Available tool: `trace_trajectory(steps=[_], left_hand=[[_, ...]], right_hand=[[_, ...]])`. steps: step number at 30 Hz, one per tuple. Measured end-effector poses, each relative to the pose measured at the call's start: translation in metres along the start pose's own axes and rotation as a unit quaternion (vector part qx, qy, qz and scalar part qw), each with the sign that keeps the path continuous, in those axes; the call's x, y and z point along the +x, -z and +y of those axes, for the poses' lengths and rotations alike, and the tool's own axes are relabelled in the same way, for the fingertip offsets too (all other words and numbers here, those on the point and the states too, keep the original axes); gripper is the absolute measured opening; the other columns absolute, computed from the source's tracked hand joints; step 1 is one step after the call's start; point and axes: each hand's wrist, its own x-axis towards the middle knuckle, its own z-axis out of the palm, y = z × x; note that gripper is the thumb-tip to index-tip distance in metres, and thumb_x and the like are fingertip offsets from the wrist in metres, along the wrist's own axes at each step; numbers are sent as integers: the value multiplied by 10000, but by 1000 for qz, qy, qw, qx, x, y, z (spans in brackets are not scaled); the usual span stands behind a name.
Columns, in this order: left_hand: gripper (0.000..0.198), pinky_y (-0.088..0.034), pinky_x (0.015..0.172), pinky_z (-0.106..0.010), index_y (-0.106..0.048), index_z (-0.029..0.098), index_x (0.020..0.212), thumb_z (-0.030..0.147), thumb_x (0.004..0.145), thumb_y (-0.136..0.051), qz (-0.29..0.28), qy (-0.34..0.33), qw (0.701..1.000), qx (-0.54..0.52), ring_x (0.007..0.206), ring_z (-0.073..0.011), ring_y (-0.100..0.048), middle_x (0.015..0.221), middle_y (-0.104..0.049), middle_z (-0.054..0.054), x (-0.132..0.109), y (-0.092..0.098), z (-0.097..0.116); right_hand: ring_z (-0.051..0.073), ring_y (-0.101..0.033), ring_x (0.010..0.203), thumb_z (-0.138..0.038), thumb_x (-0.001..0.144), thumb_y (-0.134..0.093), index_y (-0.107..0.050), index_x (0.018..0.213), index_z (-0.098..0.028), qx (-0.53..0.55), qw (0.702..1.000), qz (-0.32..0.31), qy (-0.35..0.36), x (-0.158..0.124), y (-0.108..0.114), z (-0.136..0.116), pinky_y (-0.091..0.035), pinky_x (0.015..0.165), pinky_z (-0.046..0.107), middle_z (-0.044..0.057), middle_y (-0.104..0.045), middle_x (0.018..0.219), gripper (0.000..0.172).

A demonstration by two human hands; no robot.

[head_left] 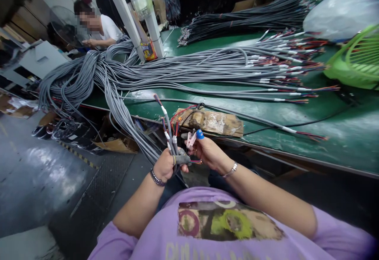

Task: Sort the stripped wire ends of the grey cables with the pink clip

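Note:
My left hand [169, 165] is closed around several grey cables [167, 121], whose white-wrapped ends and thin coloured wires stick up above the fist. One more bunch of coloured wires [196, 161] points right from under its fingers. A grey covering wraps part of those fingers. Just to the right, my right hand [209, 153] pinches a small pale pink clip-like piece [191, 140] close to the cables. A blue cap [200, 134] covers a fingertip of this hand. Whether the pink piece touches a wire, I cannot tell.
On the green table [334, 133] lies a long bundle of grey cables [177, 68], draping over the left edge. A worn wooden block [220, 122] sits at the near edge. Black cables [237, 23], a plastic bag [343, 9] and a green fan [358, 57] stand behind. A person [105, 29] sits at far left.

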Motion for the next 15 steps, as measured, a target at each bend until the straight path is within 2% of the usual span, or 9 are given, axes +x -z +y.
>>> trace_trajectory(steps=[2, 6, 10, 15], left_hand=[[281, -446, 448, -242, -568, 139, 550, 315, 589, -784, 2, 3, 1000, 11, 365, -116, -530, 401, -564, -1, 1, 1, -1], [293, -429, 446, -239, -581, 133, 551, 349, 603, -772, -1, 7, 1000, 29, 380, -128, -545, 387, -551, -6, 3, 0, -2], [287, -435, 458, -242, -591, 130, 569, 355, 607, -765, -2, 6, 999, 34, 384, -131, -546, 382, -541, -1, 3, 0, -3], [284, -442, 451, -243, -570, 137, 557, 331, 593, -774, 8, 0, 1000, 19, 361, -112, -513, 397, -551, 3, 2, 0, -3]], right_hand=[[113, -499, 604, -676, 623, -705, -625, 745, -162, 47, 999, 5, -24, 2, -4, -3, -452, 578, 240, 14, -566, 665, 535], [98, -481, 567, -616, 606, -757, -604, 647, -155, 73, 997, 34, -9, 3, -9, -6, -437, 561, 225, -1, -550, 605, 487], [102, -488, 554, -597, 647, -740, -623, 668, -152, 76, 996, 46, -8, 3, -10, -5, -444, 562, 232, 0, -569, 593, 461], [101, -505, 542, -627, 753, -630, -654, 753, -146, 101, 994, 11, -51, -1, -3, -3, -458, 537, 226, 22, -611, 642, 481]])
